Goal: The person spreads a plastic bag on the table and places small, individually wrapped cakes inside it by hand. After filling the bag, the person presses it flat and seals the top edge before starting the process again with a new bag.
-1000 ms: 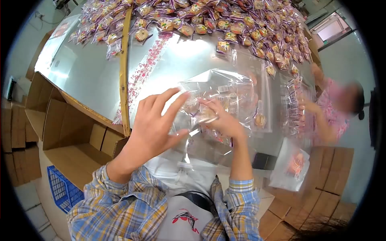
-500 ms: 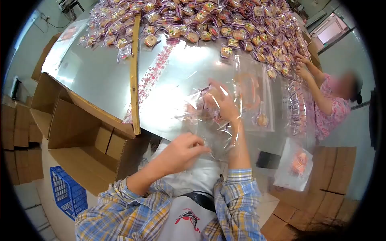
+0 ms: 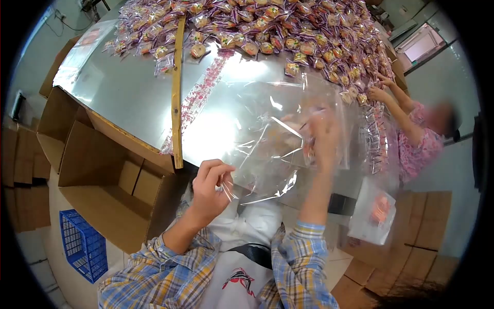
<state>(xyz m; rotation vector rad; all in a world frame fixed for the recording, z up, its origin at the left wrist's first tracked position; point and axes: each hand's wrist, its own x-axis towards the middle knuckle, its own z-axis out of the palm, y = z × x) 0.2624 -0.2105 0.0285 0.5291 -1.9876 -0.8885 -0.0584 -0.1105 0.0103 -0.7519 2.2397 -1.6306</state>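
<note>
My left hand [image 3: 210, 188] is closed in a pinch on the edge of a large clear plastic bag [image 3: 265, 172], in front of the table's near edge. The bag spreads to the right over the metal table, full of creases and glare. My right hand [image 3: 324, 131], smeared by motion, is at the bag's right part, with its fingers pointing away from me. A few small wrapped snack packets [image 3: 309, 149] show dimly beside it through the plastic. Whether the right fingers grip anything is hidden by blur.
A large heap of wrapped snacks [image 3: 257, 28] covers the table's far side. A wooden strip [image 3: 176, 98] crosses the metal tabletop [image 3: 134, 92]. Open cardboard boxes [image 3: 103, 175] and a blue basket [image 3: 85, 247] stand at left. A co-worker [image 3: 419, 136] reaches into the heap at right.
My right hand has moved right, from the middle of the bag. My left hand has shifted left and up and now pinches the bag's edge, drawing the plastic wider.
</note>
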